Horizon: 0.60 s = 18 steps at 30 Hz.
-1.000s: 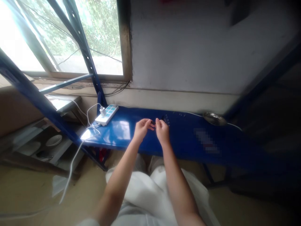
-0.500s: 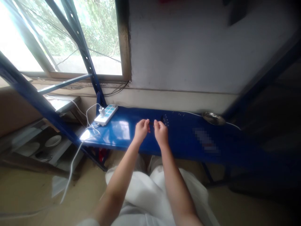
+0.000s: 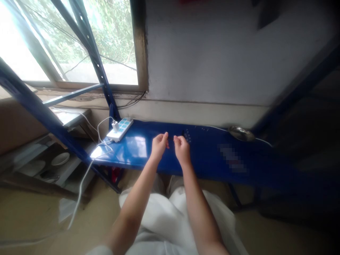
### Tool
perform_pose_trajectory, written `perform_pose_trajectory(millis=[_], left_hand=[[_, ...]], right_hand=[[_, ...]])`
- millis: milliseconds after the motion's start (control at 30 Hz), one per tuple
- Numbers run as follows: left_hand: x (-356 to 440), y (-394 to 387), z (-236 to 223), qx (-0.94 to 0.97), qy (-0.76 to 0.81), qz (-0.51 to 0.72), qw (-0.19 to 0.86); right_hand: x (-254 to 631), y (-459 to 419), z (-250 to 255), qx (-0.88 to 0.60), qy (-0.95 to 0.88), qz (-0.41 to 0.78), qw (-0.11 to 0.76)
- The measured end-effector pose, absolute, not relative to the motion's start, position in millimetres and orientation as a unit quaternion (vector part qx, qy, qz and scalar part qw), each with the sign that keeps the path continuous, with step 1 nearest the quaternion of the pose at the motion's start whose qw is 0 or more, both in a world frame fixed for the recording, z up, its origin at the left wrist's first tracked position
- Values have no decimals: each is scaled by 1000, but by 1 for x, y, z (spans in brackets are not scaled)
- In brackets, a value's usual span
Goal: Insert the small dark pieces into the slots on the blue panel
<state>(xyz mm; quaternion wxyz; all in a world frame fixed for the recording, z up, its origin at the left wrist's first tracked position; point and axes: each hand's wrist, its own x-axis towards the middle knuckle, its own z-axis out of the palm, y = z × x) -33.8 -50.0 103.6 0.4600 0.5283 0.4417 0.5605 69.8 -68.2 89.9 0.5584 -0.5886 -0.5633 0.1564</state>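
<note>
Both hands are held close together over the blue shelf surface (image 3: 164,161), with a narrow gap between the fingertips. My left hand (image 3: 158,146) is closed in a pinch, thumb up. My right hand (image 3: 182,149) is closed in a pinch too, its thumb facing the left one. Whatever they grip is too small to make out. Just behind my right hand lies a group of small clear round pieces (image 3: 187,135) with something dark beside it. A few tiny bits (image 3: 204,129) lie farther back.
A white power strip (image 3: 120,130) with a plug and trailing white cable (image 3: 81,184) sits at the left end. A shiny metal dish (image 3: 241,133) stands at the back right, near a blurred-out patch (image 3: 232,158). Blue uprights (image 3: 98,63) frame the left side.
My left hand has shifted very slightly up and left, and its thumb stands a little higher. My right hand stays nearly in place.
</note>
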Motion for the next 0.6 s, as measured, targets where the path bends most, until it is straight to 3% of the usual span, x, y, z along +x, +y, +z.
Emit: perform_pose_trajectory(millis=[433,600], left_hand=[[-34,-48,105,527,439,582,436],[-34,-48,106,504,404,582,495]], right_hand=[[72,-67,89,-546,-554,188,600],[73,-68,89,-544,-547,198,605]])
